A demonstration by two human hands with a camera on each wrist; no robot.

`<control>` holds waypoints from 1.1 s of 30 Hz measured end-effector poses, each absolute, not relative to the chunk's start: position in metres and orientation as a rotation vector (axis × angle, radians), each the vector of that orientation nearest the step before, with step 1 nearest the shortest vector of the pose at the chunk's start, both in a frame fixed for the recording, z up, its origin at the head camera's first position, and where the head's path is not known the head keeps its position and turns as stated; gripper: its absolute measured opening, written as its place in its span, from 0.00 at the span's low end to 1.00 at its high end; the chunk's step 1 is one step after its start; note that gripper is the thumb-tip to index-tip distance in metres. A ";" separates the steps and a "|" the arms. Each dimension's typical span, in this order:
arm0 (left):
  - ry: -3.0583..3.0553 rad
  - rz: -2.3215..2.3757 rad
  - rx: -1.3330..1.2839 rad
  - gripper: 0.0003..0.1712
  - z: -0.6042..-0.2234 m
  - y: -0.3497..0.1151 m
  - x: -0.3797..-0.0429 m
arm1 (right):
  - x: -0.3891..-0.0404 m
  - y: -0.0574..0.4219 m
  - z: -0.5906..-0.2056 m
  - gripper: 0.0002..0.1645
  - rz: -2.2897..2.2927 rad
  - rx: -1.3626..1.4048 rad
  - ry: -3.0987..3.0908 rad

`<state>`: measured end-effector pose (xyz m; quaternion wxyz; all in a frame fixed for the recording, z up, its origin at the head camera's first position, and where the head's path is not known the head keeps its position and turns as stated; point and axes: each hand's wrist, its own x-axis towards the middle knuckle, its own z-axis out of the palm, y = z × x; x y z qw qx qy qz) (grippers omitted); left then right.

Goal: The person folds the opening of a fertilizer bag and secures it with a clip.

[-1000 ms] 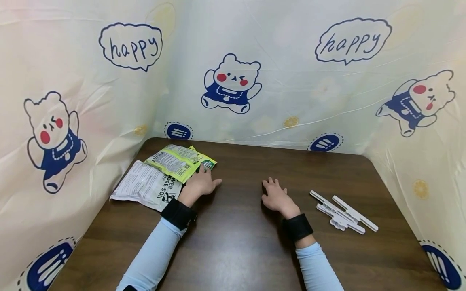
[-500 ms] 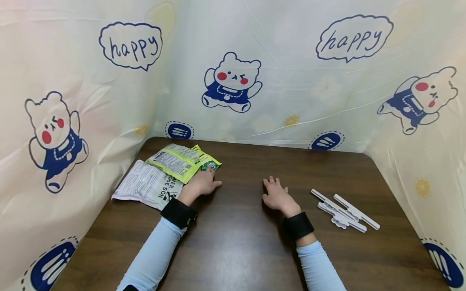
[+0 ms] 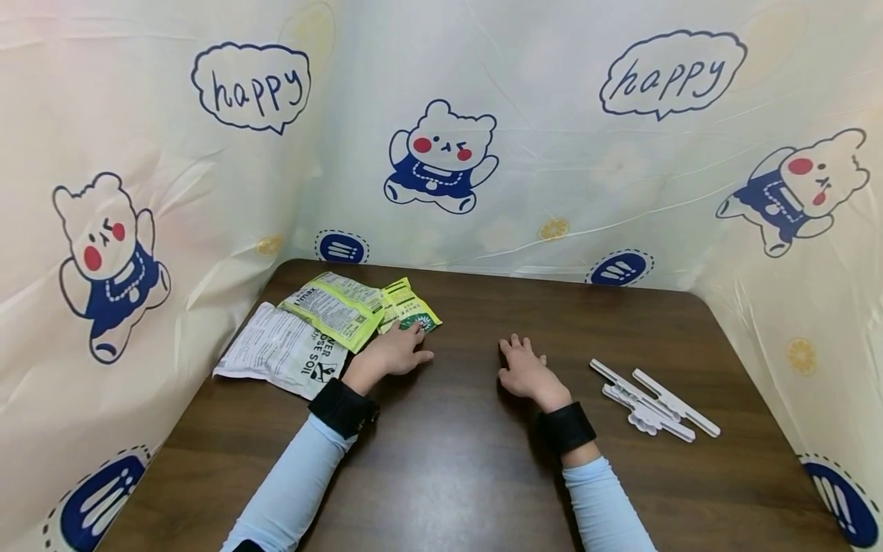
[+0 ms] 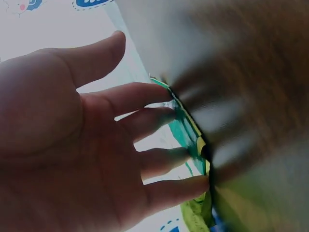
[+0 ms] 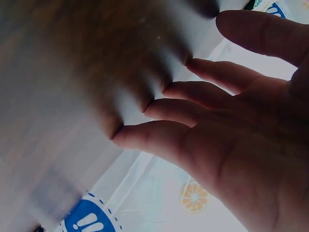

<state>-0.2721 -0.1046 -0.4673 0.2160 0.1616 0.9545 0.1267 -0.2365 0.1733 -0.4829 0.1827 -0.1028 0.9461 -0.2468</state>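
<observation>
My left hand [image 3: 392, 355] presses its fingertips on the near end of a small yellow-green packet [image 3: 400, 299] at the back left of the table. In the left wrist view, the fingers [image 4: 164, 162] are spread and nearly straight against the packet's edge, the thumb held apart. A larger grey-and-lime pouch [image 3: 338, 307] lies just left of that packet, its lower part over a white soil bag [image 3: 276, 349]. My right hand [image 3: 530, 373] rests its fingertips on the bare tabletop right of centre, holding nothing; the right wrist view shows its fingers [image 5: 212, 77] extended.
Several white bag-clip-like strips [image 3: 651, 406] lie close together on the right of the brown table [image 3: 448, 475]. A printed curtain [image 3: 538, 153] stands round the back and sides of the table.
My left hand has shifted slightly right, and the small packet has slid right with it, out from under the grey-and-lime pouch. My right hand stays in place.
</observation>
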 end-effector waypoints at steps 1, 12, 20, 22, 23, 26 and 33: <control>2.655 0.338 0.440 0.39 -0.467 -0.104 -0.272 | -0.237 0.174 -0.483 0.38 -0.694 -0.293 2.667; 2.662 0.306 0.388 0.38 -0.463 -0.103 -0.269 | -0.238 0.175 -0.483 0.37 -0.676 -0.295 2.671; 2.663 0.264 0.475 0.39 -0.467 -0.103 -0.267 | -0.238 0.173 -0.485 0.38 -0.665 -0.281 2.668; 2.667 0.262 0.491 0.39 -0.469 -0.102 -0.266 | -0.238 0.173 -0.484 0.38 -0.666 -0.279 2.666; 2.666 0.268 0.498 0.39 -0.469 -0.101 -0.266 | -0.238 0.173 -0.484 0.38 -0.666 -0.280 2.668; 2.665 0.270 0.522 0.39 -0.469 -0.097 -0.263 | -0.237 0.173 -0.484 0.38 -0.662 -0.282 2.669; 2.628 0.277 0.557 0.37 -0.466 -0.086 -0.257 | -0.237 0.174 -0.484 0.37 -0.670 -0.289 2.662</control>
